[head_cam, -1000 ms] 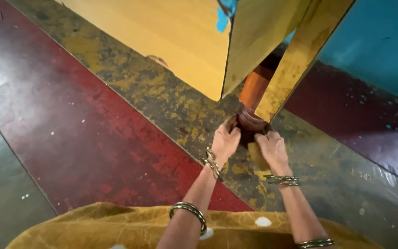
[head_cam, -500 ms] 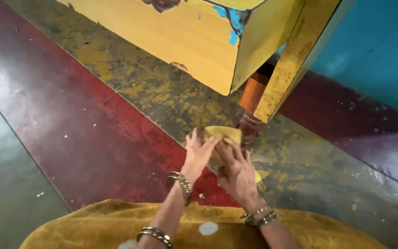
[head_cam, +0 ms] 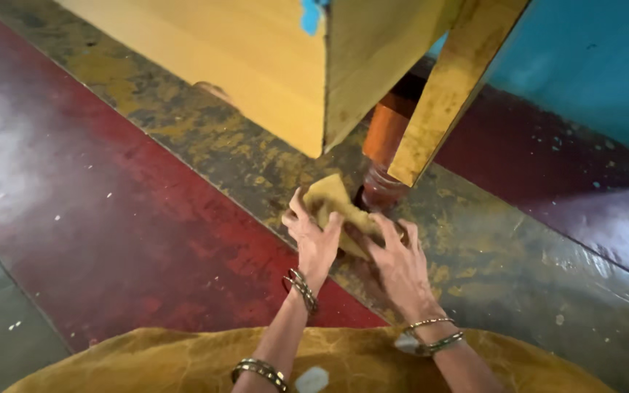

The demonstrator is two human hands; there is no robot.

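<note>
While our left hand and right hand clamp a yellow cloth, it touches the leg.

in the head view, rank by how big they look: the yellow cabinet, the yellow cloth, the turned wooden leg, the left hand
1. yellow cabinet, by far the largest
2. turned wooden leg, partly hidden, so unsure
3. yellow cloth and left hand look about alike; the cloth is bunched and partly covered
</note>
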